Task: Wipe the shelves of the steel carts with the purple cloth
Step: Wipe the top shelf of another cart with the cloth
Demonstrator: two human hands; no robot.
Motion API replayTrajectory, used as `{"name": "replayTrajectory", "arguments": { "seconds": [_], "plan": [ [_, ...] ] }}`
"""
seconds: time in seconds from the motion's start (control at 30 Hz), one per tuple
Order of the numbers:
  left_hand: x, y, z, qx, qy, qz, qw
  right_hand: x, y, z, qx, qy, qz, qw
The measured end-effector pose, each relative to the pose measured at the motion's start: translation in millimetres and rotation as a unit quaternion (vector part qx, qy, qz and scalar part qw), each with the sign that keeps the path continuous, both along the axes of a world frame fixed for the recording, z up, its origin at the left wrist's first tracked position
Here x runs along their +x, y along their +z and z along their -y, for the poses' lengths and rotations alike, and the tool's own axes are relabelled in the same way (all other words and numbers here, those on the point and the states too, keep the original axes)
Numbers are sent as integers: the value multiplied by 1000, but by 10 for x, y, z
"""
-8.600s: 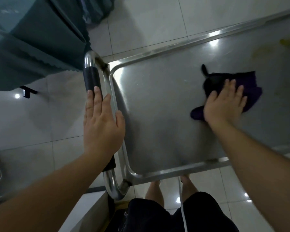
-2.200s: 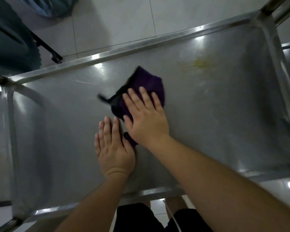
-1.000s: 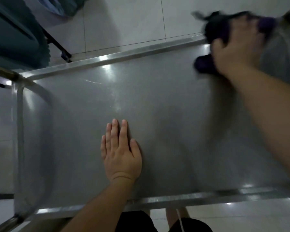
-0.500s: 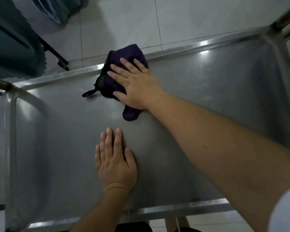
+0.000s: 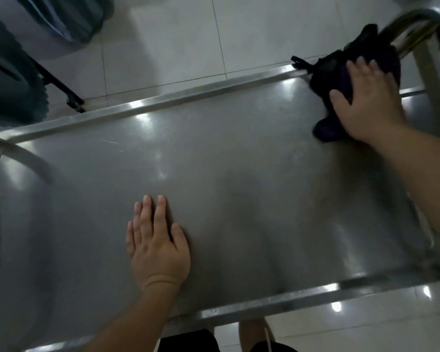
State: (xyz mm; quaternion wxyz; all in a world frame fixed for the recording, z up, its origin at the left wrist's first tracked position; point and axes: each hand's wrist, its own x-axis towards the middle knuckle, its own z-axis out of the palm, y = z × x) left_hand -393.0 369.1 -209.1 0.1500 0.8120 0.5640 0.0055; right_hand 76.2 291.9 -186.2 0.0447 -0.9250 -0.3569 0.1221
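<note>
The wiping of the cart's top shelf (image 5: 239,179) is under way: the right hand (image 5: 366,97) presses the purple cloth (image 5: 325,72) flat-fingered into the far right corner, against the rim. The left hand (image 5: 158,247) rests flat and spread on the near part of the shelf, steadying the cart. The next move probably calls for drawing the cloth back along the shelf with even pressure.

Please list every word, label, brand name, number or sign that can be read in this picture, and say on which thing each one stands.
None: no readable text shows anywhere in this view.
Steel cart shelf: bare metal, only light reflections and fine scratches.
Purple cloth under the right hand: no label or tag can be made out; it is motion-blurred.
Floor tiles: plain.
</note>
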Motion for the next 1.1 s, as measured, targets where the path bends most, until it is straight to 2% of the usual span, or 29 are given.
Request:
{"name": "replayTrajectory", "arguments": {
  "seconds": [0.2, 0.43, 0.53, 0.67, 0.77, 0.83, 0.97, 1.1],
  "plan": [
    [27, 25, 15, 12, 3, 12, 1000, -743, -118, 1072, 27, -32, 8, 999],
    [17, -19, -3, 19, 2, 12, 1000, -1909, -21, 2750, -41, -77, -22, 996],
    [15, -42, 7, 24, 3, 14, 1000, -2107, -32, 2933, -47, -77, -28, 996],
    [9, -56, 13, 29, 1, 12, 999, -1862, -82, 2382, -49, -20, -7, 999],
    [7, -51, 23, 33, 4, 10, 999, -1469, -176, 1565, 12, 23, 25, 999],
    [15, -49, 17, 32, 3, 10, 999, -1119, -222, 896, 39, 26, 42, 998],
    [9, -40, 11, 21, 2, 0, 1000, -480, -261, -308, 24, -2, 32, 999],
    [2, -35, 3, 13, -1, -4, 1000, -337, -255, -842, 22, -9, 25, 999]
  ]
}}
